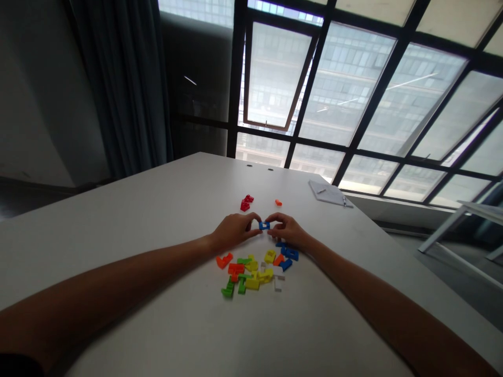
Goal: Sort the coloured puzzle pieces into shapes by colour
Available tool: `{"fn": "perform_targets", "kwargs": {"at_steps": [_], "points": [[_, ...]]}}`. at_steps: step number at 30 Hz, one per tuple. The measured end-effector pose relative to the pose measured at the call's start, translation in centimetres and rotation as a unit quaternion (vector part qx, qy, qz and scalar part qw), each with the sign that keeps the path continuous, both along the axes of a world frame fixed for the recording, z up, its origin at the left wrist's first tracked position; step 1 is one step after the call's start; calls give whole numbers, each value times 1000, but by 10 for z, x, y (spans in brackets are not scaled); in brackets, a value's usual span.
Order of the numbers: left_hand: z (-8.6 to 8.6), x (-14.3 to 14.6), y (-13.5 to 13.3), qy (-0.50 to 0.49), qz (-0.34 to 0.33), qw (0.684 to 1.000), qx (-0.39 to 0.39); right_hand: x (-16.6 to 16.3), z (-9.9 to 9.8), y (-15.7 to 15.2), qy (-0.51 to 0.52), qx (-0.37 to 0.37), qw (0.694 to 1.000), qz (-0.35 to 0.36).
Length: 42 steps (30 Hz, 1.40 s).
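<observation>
Between my two hands is a small blue plastic block (264, 225) with a pale gap or opening in its middle. My left hand (236, 229) pinches its left end with thumb and finger. From the other side, my right hand (290, 230) grips the right end the same way. Close below my right hand lie several more blue blocks (291, 254). Nearer to me is a loose pile with yellow blocks (252, 283), orange blocks (236, 269), green blocks (228, 288) and white blocks (278, 283).
Beyond my hands, red blocks (245, 205) and a single orange block (279, 202) lie on the white table (165, 209). Paper with pens (330, 193) rests near the right edge. A white-framed stool or table (444, 228) stands at the right, by the windows.
</observation>
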<state>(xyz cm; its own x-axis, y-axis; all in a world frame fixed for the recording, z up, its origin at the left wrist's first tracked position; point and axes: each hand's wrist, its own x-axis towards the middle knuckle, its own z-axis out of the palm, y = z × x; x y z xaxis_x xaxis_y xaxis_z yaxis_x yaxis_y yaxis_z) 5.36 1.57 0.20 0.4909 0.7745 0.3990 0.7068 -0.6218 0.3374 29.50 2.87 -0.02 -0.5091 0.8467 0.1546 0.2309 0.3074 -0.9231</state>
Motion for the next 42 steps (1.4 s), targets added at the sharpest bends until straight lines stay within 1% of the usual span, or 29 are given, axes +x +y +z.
{"fn": "perform_targets", "kwargs": {"at_steps": [3,6,8,9,10,11,13,14,15,16,18,23,27,29,31,32,34,37,40,42], "points": [[-2,0,1,6,0,1000,3,-2,-3,1,-23,24,999,-19],[-3,0,2,2,12,1000,5,0,-4,10,-31,37,998,-44],[-4,0,2,5,14,1000,4,9,-2,21,-54,79,992,-87],[-5,0,2,10,15,1000,3,17,-1,27,-81,114,982,-126],[-5,1,2,16,15,1000,3,26,-1,33,-122,156,965,-173],[-6,1,2,22,14,1000,3,37,-1,39,-179,199,937,-225],[-6,1,2,35,11,999,6,61,-3,48,-311,263,861,-304],[-7,2,2,40,8,999,8,72,-5,51,-368,275,829,-320],[-7,2,2,44,5,999,9,82,-7,54,-394,276,813,-328],[-7,2,1,48,4,999,10,90,-9,56,-412,271,805,-330],[-6,2,1,53,3,999,10,100,-14,61,-423,255,804,-331],[-4,2,-1,61,-4,998,2,103,-22,72,-460,226,785,-347],[-2,3,-2,67,-13,998,-1,103,-25,76,-472,198,780,-360],[-1,3,-4,69,-19,997,-3,103,-23,73,-441,207,794,-364],[0,3,-5,70,-28,997,-6,100,-20,67,-387,234,824,-343],[1,3,-5,72,-31,997,-7,97,-19,64,-360,247,842,-318],[2,3,-5,78,-35,996,-7,88,-15,57,-329,257,875,-243],[2,3,-4,84,-35,996,3,70,-11,45,-304,246,910,-136],[0,3,-3,79,-42,996,10,52,-6,28,-221,186,957,-18],[-1,3,-2,76,-46,996,8,46,-1,16,-173,135,974,48]]}}
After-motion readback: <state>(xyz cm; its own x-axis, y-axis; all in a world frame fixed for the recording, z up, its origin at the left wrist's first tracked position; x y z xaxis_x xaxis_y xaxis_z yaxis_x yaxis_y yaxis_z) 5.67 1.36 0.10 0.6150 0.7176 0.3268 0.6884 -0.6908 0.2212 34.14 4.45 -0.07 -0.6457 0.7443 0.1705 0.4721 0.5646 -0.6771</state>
